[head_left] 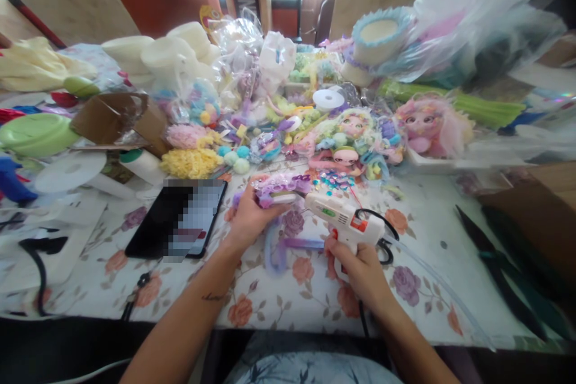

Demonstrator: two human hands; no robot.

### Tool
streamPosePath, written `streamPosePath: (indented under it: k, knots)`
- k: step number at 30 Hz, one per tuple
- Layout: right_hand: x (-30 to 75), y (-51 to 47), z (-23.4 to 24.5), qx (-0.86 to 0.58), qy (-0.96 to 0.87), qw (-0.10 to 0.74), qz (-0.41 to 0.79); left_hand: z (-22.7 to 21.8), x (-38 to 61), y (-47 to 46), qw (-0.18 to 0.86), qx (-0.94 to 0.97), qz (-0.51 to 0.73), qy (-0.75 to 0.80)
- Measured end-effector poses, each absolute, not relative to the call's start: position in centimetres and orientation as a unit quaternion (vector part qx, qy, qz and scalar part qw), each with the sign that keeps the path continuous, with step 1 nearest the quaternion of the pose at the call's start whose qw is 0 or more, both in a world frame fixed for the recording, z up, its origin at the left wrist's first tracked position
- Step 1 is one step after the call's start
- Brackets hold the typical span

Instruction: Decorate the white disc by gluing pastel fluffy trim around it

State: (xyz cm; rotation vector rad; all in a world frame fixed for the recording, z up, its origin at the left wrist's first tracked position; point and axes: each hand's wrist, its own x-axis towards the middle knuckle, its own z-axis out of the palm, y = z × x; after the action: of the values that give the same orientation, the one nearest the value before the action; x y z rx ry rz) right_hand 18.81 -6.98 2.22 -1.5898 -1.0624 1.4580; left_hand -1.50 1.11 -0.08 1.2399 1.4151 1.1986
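My right hand (353,261) is wrapped round the handle of a white glue gun (344,216), a finger at its orange-red trigger. A long clear glue stick (432,273) sticks out of its back toward the lower right. My left hand (252,213) is closed on a purple trimmed craft piece (281,187) with a pale flat underside. The gun's nozzle points left at this piece, close to its edge; whether they touch I cannot tell. Below it a lilac-blue fuzzy strip (275,252) lies on the flowered tablecloth (302,297). Shiny sequins (335,181) lie just behind.
Left of my hands lies a tablet (177,219). Dark-handled scissors (499,270) rest at the right. Farther back are doll-face decorations (351,126), yellow yarn (191,162), pompoms (236,159), a cardboard box (121,120), ribbon spools (328,99) and plastic bags (472,18).
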Motion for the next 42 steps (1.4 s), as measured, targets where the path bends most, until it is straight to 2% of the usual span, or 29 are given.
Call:
streamPosePath:
  k: [20,36,42]
  knots:
    - [19.5,-7.0,2.1,-0.576,-0.426,0.397,0.574,0.5,-1.2,0.9,0.496,0.444,0.505,0.549]
    - [19.4,-7.2,2.5,-0.598,-0.429,0.360,0.574,0.8,-1.3,0.9,0.476,0.473,0.493,0.554]
    - [19.7,-7.4,2.5,-0.616,-0.427,0.357,0.557,0.7,-1.3,0.8,0.506,0.461,0.506,0.525]
